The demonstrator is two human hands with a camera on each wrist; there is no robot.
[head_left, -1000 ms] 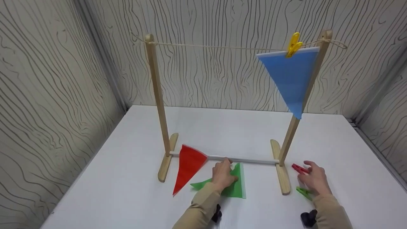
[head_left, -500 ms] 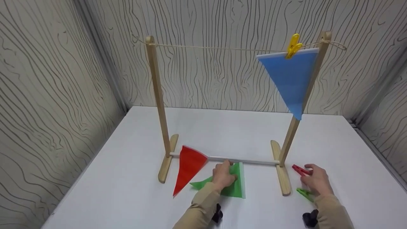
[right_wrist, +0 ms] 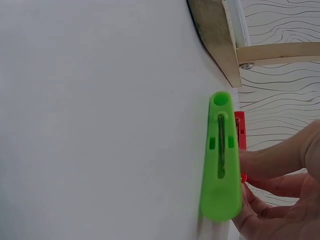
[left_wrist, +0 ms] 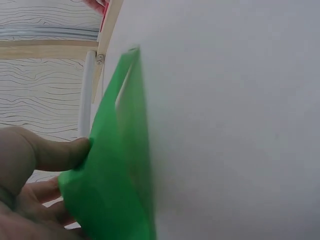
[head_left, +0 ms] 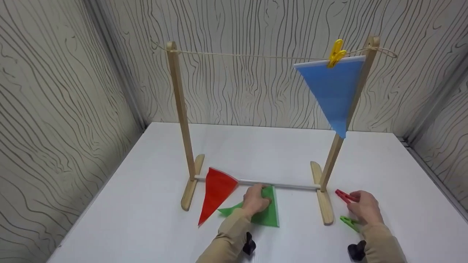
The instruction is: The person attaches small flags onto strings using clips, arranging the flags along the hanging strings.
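Green flag (head_left: 270,215) is being pinched by the left hand's (head_left: 255,200) fingers; the right hand's (head_left: 365,208) are gripping a red peg (head_left: 343,196), green peg (right_wrist: 221,160) beside them.

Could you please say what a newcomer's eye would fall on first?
Probably the blue pennant, hung at upper right by a yellow clip. Lower down, the red pennant is left of the green pennant, which the left hand pinches. Farther right, the right hand pinches a red clip.

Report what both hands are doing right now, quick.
Left hand: closed, pinching the green pennant between thumb and fingers.
Right hand: closed, holding the red clothespin.
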